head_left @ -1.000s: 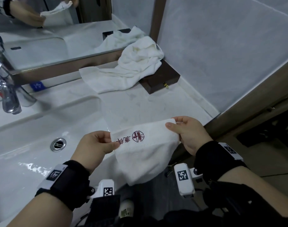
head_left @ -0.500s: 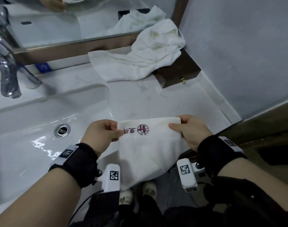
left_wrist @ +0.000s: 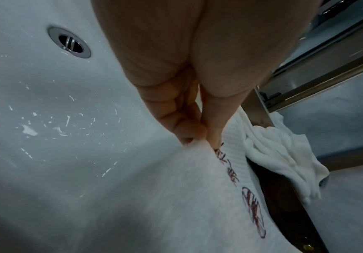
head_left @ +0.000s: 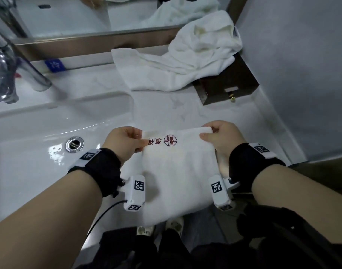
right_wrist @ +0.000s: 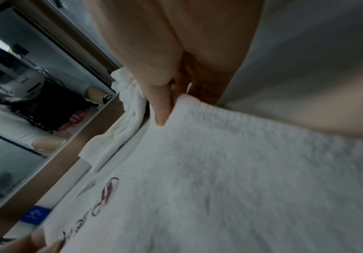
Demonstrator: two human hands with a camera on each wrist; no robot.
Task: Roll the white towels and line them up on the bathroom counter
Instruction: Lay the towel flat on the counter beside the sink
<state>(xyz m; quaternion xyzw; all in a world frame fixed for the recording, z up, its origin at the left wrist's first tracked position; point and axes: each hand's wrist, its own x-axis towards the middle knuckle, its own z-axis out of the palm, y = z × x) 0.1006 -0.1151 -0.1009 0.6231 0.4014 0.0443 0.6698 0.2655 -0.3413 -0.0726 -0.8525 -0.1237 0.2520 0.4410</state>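
A white towel (head_left: 177, 171) with a red emblem (head_left: 170, 140) is held by its top edge, stretched between the two grips and hanging down from them in front of the counter (head_left: 162, 111) edge. Its left corner is pinched between thumb and curled fingers of the left hand (head_left: 125, 142); its right corner is pinched likewise by the right hand (head_left: 220, 138). Beyond the grips, a crumpled second towel (head_left: 185, 61) is draped on the counter and over a dark box (head_left: 228, 88). Left of the left grip the sink (head_left: 40, 133) and its drain (head_left: 75, 144) are seen, and further back the faucet (head_left: 5, 74).
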